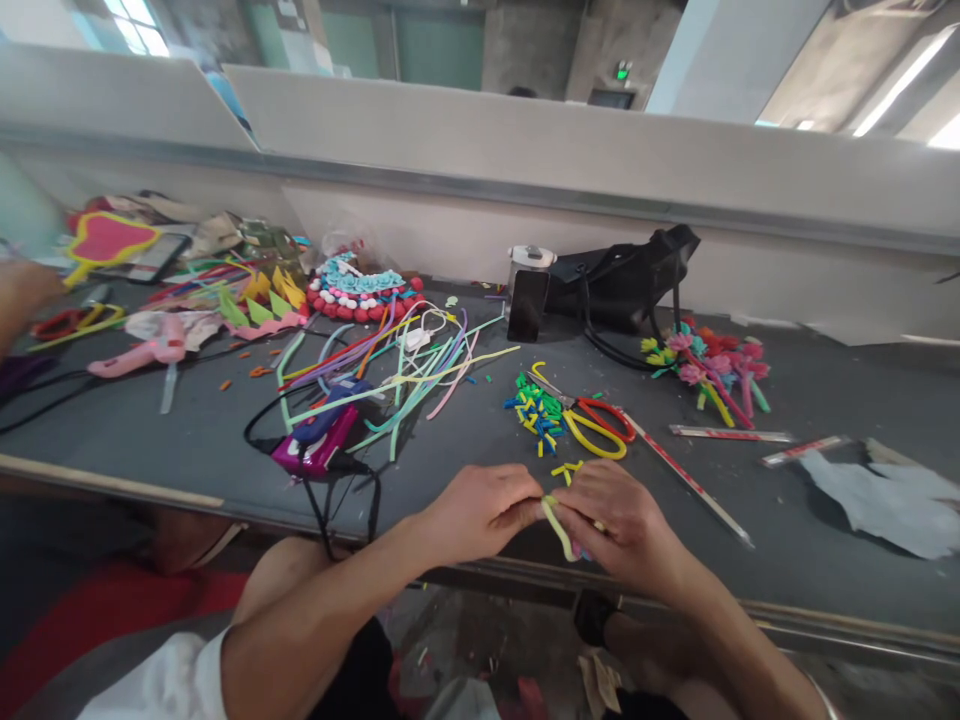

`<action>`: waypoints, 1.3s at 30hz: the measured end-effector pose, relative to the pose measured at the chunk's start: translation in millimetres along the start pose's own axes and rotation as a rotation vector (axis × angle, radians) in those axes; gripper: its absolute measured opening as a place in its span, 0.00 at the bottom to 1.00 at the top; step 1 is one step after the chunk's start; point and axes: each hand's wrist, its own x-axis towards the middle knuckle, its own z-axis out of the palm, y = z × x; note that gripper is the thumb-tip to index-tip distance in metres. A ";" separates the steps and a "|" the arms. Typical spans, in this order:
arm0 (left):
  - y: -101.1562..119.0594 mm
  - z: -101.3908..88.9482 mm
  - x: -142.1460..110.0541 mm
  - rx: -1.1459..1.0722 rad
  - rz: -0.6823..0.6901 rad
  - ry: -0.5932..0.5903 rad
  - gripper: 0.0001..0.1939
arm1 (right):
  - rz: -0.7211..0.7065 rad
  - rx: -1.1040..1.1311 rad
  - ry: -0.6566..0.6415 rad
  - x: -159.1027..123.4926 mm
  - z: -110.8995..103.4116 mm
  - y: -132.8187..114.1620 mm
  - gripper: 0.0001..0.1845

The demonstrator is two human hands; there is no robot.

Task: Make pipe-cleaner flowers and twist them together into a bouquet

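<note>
Over the table's front edge, my left hand (487,510) pinches one end of a pale yellow pipe cleaner (557,530). My right hand (621,515) is closed around the same stem, and a bit of pink and blue shows under its fingers, too small to name. Beyond the hands lie scissors (600,428) with red and yellow handles, blades toward the back left. Beside them is a pile of short cut pieces (538,418) in green, blue and yellow. A few yellow pieces (566,470) lie just behind my fingers.
Loose pipe cleaners (420,380) spread left of centre, near a purple device (319,440) with a dark cord. A phone (528,306) leans on a bottle (531,257) by a black bag (637,280). Pipe-cleaner flowers (716,360) lie right. Another person's hand (26,295) shows far left, near a pink glue gun (142,352).
</note>
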 end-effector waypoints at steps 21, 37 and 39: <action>-4.2 -17.2 4.3 -0.660 -0.358 0.377 0.12 | 0.464 0.636 -0.303 -7.6 2.9 37.7 0.28; -15.7 -25.5 10.3 -1.171 -0.498 0.651 0.14 | 0.317 0.398 -0.210 2.2 17.8 23.7 0.11; -15.7 -22.5 11.0 -1.197 -0.511 0.618 0.13 | 0.318 0.243 0.089 5.1 24.9 35.9 0.11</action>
